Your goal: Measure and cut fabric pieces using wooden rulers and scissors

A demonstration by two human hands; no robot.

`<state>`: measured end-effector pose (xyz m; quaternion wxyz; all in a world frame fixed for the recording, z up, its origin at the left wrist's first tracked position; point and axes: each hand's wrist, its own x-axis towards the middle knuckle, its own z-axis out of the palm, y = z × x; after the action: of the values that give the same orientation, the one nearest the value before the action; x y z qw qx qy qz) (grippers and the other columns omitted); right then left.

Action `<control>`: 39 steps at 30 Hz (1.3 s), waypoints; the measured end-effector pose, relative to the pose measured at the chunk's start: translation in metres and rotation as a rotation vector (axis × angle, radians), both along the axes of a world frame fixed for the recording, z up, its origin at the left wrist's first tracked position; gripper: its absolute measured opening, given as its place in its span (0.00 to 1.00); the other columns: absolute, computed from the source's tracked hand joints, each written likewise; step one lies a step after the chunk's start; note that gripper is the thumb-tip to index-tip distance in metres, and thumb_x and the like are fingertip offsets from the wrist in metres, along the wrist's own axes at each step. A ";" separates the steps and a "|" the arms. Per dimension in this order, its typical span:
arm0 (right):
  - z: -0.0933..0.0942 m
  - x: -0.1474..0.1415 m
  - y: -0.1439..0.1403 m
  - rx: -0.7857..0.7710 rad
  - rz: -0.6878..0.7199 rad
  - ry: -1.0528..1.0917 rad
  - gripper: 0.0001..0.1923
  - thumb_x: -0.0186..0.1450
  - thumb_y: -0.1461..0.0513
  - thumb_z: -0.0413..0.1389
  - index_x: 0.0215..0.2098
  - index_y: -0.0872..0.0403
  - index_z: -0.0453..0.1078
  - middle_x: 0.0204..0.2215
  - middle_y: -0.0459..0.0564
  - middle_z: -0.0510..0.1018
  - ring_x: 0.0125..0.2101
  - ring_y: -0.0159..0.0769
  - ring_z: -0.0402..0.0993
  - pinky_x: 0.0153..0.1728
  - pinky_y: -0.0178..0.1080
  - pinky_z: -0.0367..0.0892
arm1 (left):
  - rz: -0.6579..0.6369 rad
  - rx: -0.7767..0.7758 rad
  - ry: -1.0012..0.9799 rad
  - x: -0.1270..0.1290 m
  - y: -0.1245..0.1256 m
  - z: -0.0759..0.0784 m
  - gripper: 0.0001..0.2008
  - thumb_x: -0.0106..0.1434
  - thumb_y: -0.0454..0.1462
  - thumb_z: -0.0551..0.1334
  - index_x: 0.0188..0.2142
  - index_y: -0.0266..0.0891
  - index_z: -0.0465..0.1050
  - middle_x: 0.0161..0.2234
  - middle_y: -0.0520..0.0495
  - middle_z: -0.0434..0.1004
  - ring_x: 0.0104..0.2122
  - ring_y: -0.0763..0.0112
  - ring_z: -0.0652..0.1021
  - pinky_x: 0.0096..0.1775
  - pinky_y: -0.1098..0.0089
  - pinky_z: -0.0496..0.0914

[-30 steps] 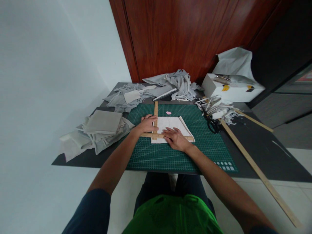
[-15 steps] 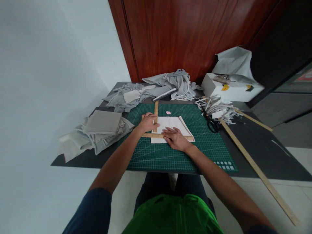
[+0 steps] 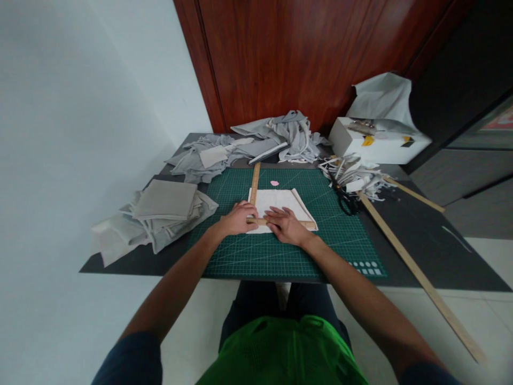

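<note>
A white piece of fabric [image 3: 276, 199] lies on the green cutting mat [image 3: 248, 256]. Across its near part runs a wooden ruler [image 3: 308, 225]. A second wooden strip [image 3: 255, 179] crosses its left side at about a right angle; whether the two are joined is hidden by my hand. My left hand [image 3: 239, 218] is closed around the left end of the ruler, thumb on the near side. Pressing flat on the ruler and fabric, my right hand [image 3: 286, 225] has its fingers stretched out.
Folded grey fabric [image 3: 166, 199] is stacked on the left. Grey scraps [image 3: 294, 133] lie along the back. Black scissors [image 3: 348, 203], fabric strips [image 3: 356, 174] and a white box [image 3: 374, 141] are on the right. A long wooden strip [image 3: 417, 272] overhangs the table's front edge.
My left hand has slid down from the upright strip to the left end of the ruler and closed on it. My right hand stays in place on the fabric.
</note>
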<state>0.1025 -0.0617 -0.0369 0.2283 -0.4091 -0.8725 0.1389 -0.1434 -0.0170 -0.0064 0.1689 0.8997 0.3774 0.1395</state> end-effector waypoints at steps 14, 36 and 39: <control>0.000 0.060 0.005 0.118 0.027 0.232 0.10 0.69 0.63 0.59 0.46 0.50 0.81 0.39 0.52 0.85 0.44 0.45 0.79 0.54 0.54 0.71 | 0.087 0.038 0.074 0.006 -0.007 0.005 0.05 0.58 0.37 0.70 0.32 0.41 0.76 0.40 0.48 0.82 0.50 0.55 0.73 0.51 0.58 0.63; -0.012 0.098 -0.011 0.077 -0.054 0.277 0.07 0.68 0.64 0.59 0.36 0.50 0.81 0.39 0.52 0.85 0.41 0.44 0.79 0.46 0.49 0.75 | 0.125 0.055 0.012 -0.003 -0.015 -0.002 0.13 0.59 0.39 0.71 0.45 0.42 0.80 0.49 0.44 0.79 0.54 0.55 0.71 0.56 0.55 0.65; -0.011 0.097 -0.012 0.051 -0.063 0.275 0.07 0.68 0.64 0.59 0.36 0.50 0.81 0.37 0.52 0.85 0.41 0.44 0.79 0.46 0.50 0.75 | 0.161 0.045 0.041 -0.006 -0.016 0.000 0.13 0.58 0.40 0.72 0.42 0.42 0.79 0.48 0.45 0.79 0.53 0.54 0.71 0.54 0.55 0.65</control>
<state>0.1999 -0.0733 -0.0475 0.3604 -0.4077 -0.8228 0.1642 -0.1491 -0.0325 -0.0067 0.1292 0.8726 0.4489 0.1427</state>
